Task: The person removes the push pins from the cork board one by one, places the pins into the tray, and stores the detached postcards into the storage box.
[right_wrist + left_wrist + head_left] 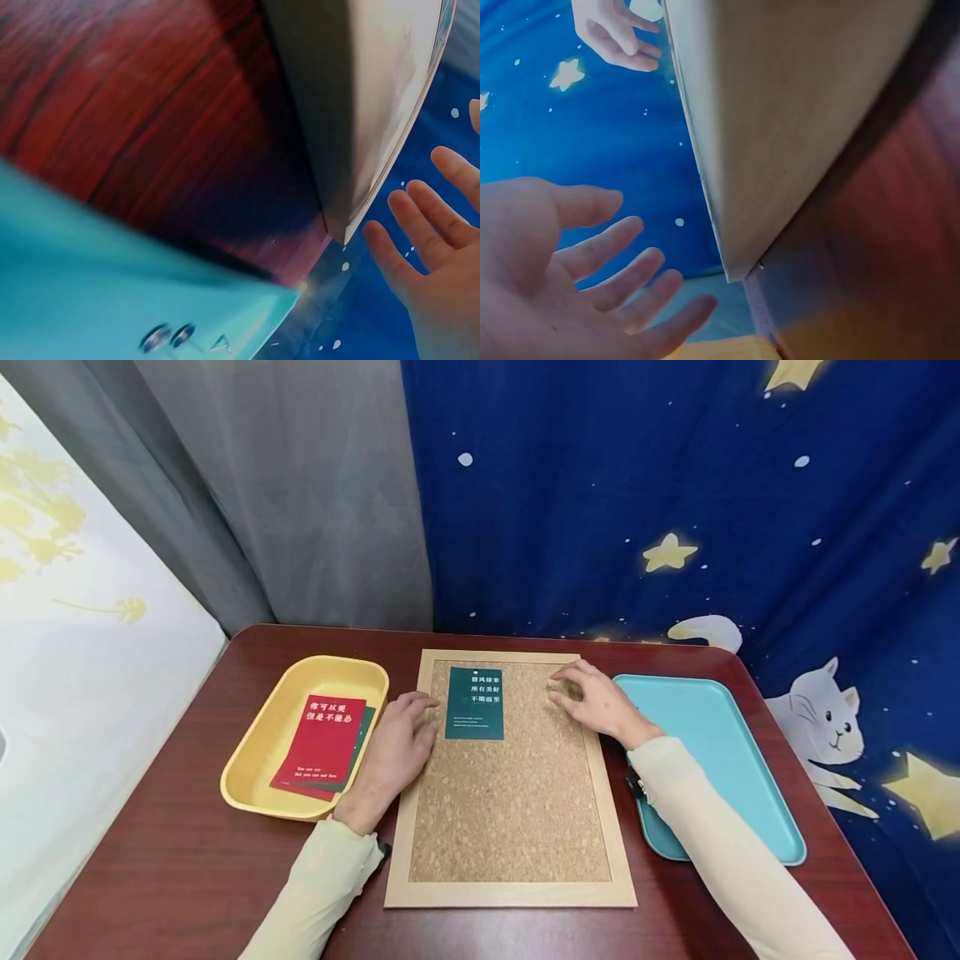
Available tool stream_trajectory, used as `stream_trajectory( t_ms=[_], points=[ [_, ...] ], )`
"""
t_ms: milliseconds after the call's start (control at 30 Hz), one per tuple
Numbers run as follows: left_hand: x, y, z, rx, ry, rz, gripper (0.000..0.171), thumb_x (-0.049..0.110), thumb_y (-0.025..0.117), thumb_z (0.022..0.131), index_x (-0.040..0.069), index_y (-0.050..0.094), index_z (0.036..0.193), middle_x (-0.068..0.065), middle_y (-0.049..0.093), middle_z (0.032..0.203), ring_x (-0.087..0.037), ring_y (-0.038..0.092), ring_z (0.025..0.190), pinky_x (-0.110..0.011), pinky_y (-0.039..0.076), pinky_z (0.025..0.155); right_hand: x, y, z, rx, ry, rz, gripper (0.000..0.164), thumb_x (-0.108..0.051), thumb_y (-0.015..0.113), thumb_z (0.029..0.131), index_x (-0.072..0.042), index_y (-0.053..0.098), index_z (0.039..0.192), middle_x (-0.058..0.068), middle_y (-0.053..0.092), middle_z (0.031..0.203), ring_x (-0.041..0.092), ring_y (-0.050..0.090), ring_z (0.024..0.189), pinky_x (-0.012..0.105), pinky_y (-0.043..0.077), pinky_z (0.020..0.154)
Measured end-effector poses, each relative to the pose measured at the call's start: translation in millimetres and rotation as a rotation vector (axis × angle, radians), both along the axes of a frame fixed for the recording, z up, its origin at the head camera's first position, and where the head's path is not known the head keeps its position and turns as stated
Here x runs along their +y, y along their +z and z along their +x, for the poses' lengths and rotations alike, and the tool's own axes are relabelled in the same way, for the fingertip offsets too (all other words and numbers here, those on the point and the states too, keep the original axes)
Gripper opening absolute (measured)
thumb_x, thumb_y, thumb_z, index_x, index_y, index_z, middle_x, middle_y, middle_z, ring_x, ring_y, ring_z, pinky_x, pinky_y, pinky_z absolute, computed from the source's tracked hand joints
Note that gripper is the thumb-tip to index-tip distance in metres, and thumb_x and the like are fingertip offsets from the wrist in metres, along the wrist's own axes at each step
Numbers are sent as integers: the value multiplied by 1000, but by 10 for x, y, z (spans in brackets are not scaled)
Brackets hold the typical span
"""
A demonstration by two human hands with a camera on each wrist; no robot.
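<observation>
A cork board [510,810] with a pale wooden frame lies on the table. On its upper left part is a dark green card [475,714] with white writing and a small light dot near its top edge. My left hand [397,743] hovers over the board's left frame, fingers loosely bent and holding nothing; the left wrist view shows its fingers [634,281] spread. Over the board's upper right side, my right hand [596,702] is also relaxed, with nothing in its fingers [420,225].
Left of the board stands a yellow tray [247,777] with red and green cards [322,739] in it. A turquoise tray [705,735] lies to the right; small round-headed metal pins [155,337] show in it. Curtains [540,510] hang behind the table.
</observation>
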State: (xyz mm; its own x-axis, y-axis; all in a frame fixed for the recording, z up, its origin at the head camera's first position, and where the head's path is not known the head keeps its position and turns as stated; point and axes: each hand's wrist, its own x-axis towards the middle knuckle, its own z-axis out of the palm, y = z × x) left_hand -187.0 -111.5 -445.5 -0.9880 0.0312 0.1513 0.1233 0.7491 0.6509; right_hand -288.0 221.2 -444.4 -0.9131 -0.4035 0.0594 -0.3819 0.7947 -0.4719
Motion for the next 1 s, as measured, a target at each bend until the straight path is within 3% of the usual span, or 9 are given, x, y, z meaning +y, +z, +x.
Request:
stream_trajectory(
  t_ms=[433,633,800,1000],
  points=[
    [15,18,-72,-90,-107,-56,45,21,67,102,7,61,144,-16,48,160,-38,43,149,-55,43,120,-151,1,8,-33,19,-55,36,-34,67,103,-13,70,131,4,65,131,27,64,122,50,53,106],
    [24,20,-84,-134,-161,-131,54,24,68,101,10,54,151,-15,40,166,-37,35,155,-56,43,120,-190,-14,-6,-22,20,-72,35,-33,66,103,-11,71,130,5,67,129,27,67,117,49,55,103],
    [33,21,-105,-229,-199,-211,63,29,68,101,15,45,158,-12,29,172,-39,25,159,-60,40,121,-220,-27,-9,-43,15,-94,32,-32,66,104,-12,71,128,4,67,125,25,68,115,48,56,101],
    [62,42,-140,-322,-250,-247,66,32,62,104,18,37,163,-11,21,175,-41,14,163,-72,31,121,-243,-34,-17,-49,-6,-109,28,-34,65,104,-14,73,121,2,68,118,23,69,108,44,57,97]
  ],
)
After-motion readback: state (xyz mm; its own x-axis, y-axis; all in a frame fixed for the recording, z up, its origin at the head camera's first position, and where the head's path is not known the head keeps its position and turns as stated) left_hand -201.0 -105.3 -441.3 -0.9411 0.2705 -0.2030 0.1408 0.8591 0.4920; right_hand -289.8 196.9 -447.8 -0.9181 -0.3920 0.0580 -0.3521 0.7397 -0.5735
